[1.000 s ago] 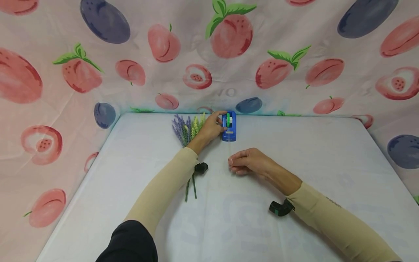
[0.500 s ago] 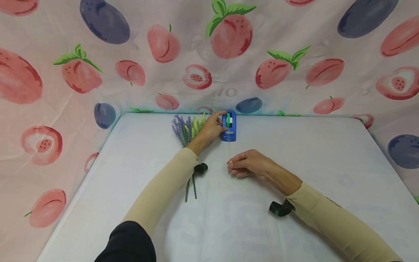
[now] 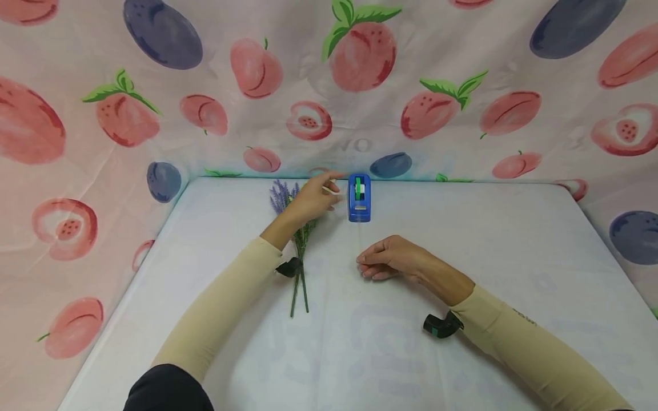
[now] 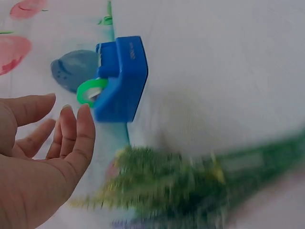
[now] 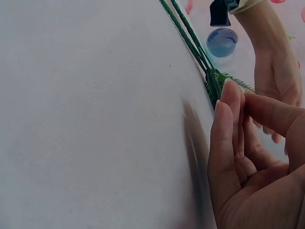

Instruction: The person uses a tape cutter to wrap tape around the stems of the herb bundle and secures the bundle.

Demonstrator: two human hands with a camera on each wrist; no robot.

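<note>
A blue tape dispenser (image 3: 359,213) with a green-cored roll (image 3: 357,189) stands at the back edge of the table. From its front a faint clear strip of tape (image 3: 360,235) runs toward my right hand (image 3: 393,258), whose thumb and fingertips pinch its end. My left hand (image 3: 312,200) hovers left of the dispenser, apart from it, fingers loosely spread with nothing between them. Below that hand lies a bunch of artificial flowers (image 3: 280,195), purple and yellow-green, partly hidden by the hand and wrist. In the left wrist view the flowers (image 4: 157,183) are blurred.
The white tabletop (image 3: 462,240) extends on both sides of the dispenser. Behind and to the left hangs a pink cloth (image 3: 216,51) printed with fruit. The green flower stems (image 3: 304,291) point toward the near side of the table.
My left hand has let go of the dispenser and moved left, over the flowers. The right hand stays nearly in place, having shifted down slightly at first.
</note>
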